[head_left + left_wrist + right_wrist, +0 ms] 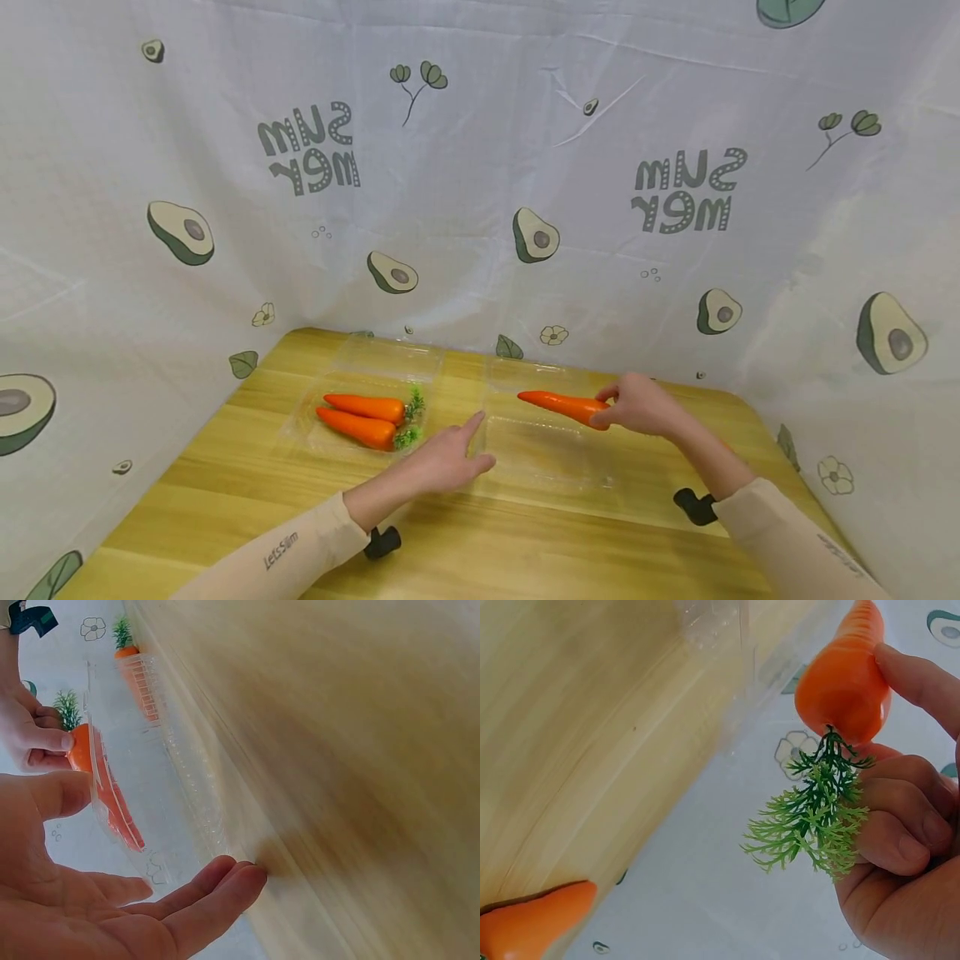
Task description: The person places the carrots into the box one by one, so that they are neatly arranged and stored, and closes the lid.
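Note:
My right hand (639,405) pinches an orange toy carrot (557,405) near its thick end, tip pointing left, above an open clear plastic clamshell box (540,454). Green leaves (810,806) hang from the held carrot in the right wrist view. My left hand (448,460) is at the left side of that box, index finger extended and thumb apart, holding nothing. Whether its fingertips touch the box I cannot tell. To the left, a second open clear box (306,435) contains two carrots (358,427) lying side by side, leaves to the right.
Another carrot (540,919) lies on the wooden table (495,554) at the right, mostly behind my right forearm in the head view. A white printed curtain (465,167) encloses the back and sides. Both box lids lie toward the curtain.

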`<state>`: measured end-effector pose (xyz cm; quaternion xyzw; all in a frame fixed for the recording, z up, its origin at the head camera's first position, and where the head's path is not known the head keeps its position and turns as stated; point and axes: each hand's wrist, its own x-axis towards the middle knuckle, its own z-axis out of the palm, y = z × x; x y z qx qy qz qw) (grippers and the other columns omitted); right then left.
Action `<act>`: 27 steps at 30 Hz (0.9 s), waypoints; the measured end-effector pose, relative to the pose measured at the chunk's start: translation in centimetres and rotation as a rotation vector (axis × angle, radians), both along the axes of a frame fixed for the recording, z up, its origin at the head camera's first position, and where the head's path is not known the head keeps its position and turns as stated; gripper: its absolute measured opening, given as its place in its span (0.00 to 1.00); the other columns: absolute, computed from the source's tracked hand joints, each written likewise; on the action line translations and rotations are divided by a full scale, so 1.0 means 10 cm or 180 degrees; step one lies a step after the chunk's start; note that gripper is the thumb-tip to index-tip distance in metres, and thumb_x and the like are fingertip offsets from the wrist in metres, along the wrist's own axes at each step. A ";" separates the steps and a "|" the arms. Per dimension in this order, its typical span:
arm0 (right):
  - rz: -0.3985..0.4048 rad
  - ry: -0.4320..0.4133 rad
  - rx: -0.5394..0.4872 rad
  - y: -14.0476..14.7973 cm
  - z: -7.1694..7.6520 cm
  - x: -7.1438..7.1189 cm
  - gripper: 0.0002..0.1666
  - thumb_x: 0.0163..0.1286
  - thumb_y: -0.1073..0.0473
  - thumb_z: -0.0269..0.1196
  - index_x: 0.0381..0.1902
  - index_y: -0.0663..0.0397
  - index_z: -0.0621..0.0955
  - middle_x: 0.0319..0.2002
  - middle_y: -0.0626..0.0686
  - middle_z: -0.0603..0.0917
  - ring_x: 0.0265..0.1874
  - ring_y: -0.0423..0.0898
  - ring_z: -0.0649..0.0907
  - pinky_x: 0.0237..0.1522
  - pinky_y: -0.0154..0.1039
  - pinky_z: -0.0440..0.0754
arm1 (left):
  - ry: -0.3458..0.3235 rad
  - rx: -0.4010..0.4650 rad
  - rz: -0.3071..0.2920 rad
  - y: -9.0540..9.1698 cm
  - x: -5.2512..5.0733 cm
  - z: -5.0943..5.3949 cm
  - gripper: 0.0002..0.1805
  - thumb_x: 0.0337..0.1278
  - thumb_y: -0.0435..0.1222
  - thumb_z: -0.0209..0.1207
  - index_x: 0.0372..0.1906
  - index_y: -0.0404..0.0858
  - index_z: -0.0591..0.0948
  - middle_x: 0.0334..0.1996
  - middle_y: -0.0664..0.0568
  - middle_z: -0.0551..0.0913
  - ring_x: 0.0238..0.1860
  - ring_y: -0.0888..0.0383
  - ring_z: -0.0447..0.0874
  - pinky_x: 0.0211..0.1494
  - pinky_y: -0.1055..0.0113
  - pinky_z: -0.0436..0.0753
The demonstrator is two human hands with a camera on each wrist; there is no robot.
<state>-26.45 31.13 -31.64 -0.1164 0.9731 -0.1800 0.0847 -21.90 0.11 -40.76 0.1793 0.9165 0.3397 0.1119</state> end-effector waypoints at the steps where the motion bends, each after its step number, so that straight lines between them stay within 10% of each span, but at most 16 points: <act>1: 0.0029 0.0000 0.0015 -0.02 -0.01 0.00 0.22 0.57 0.54 0.73 0.45 0.64 0.87 0.32 0.53 0.85 0.27 0.46 0.77 0.31 0.38 0.70 | -0.0002 -0.0009 0.0003 0.00 0.00 0.00 0.45 0.68 0.55 0.57 0.81 0.43 0.53 0.69 0.34 0.71 0.70 0.39 0.70 0.68 0.43 0.72; 27: 0.0322 0.0068 0.0255 -0.37 -0.27 -0.14 0.20 0.52 0.56 0.74 0.43 0.61 0.89 0.41 0.55 0.89 0.31 0.45 0.82 0.38 0.42 0.81 | 0.0045 -0.0068 -0.0040 0.00 -0.02 0.01 0.45 0.68 0.54 0.58 0.81 0.43 0.54 0.68 0.33 0.73 0.68 0.40 0.72 0.64 0.45 0.76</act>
